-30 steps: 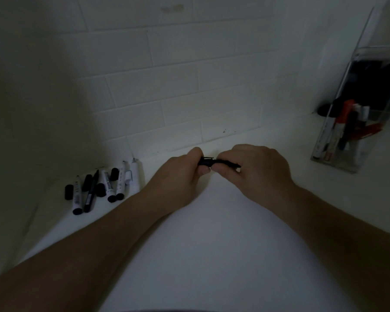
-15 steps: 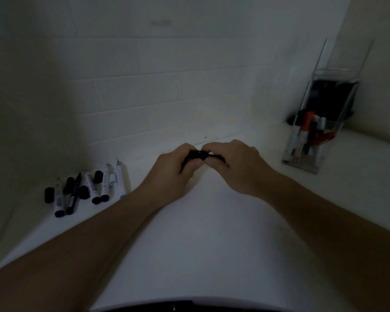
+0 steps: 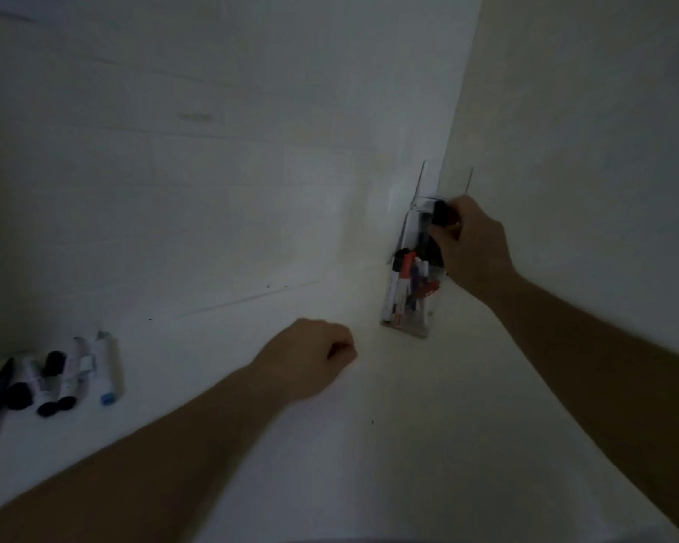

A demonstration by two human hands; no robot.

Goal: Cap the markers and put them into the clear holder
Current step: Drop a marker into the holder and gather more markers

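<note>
one black marker [image 3: 440,213] pinched in right hand [image 3: 473,248] grip above clear holder [image 3: 408,299].

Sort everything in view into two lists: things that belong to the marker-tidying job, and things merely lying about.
Part of the job:
right hand, holding a black marker
clear holder, with markers inside
loose markers and caps at the left

Just there:
left hand, curled, idle
white counter
tiled wall
</note>
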